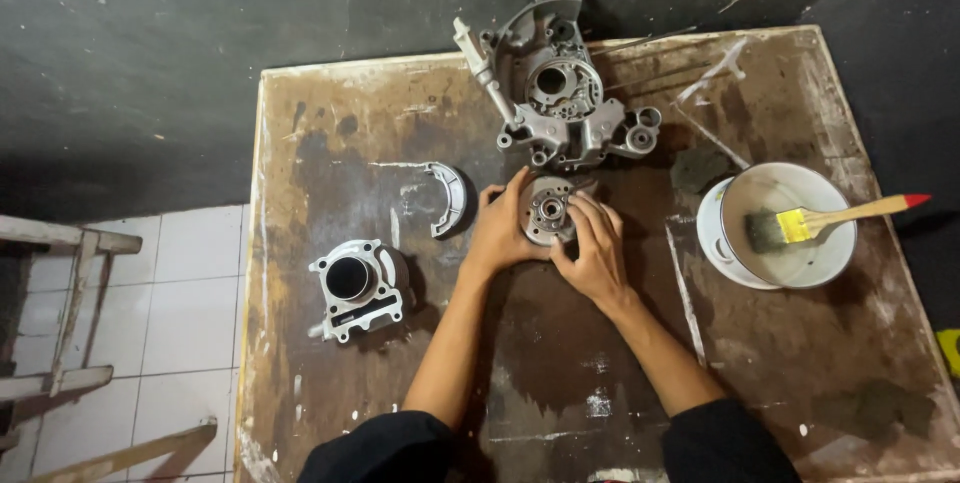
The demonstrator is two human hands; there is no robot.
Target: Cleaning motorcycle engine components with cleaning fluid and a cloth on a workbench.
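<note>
Round metal part (548, 210) — on stained wooden table (800, 363), dark wall, tiled floor.

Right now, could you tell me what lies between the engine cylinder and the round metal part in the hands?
Head view: a curved brake shoe and stained bare tabletop.

Stained wood table (780, 343), dark wall (200, 43), white tile floor (190, 313)

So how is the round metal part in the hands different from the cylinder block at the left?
The round metal part is a flat disc, held by both hands; the cylinder block is taller, boxy, with a wide dark bore, and stands untouched. The disc lies near the big engine casing, the block apart. Both are grey metal.
</note>
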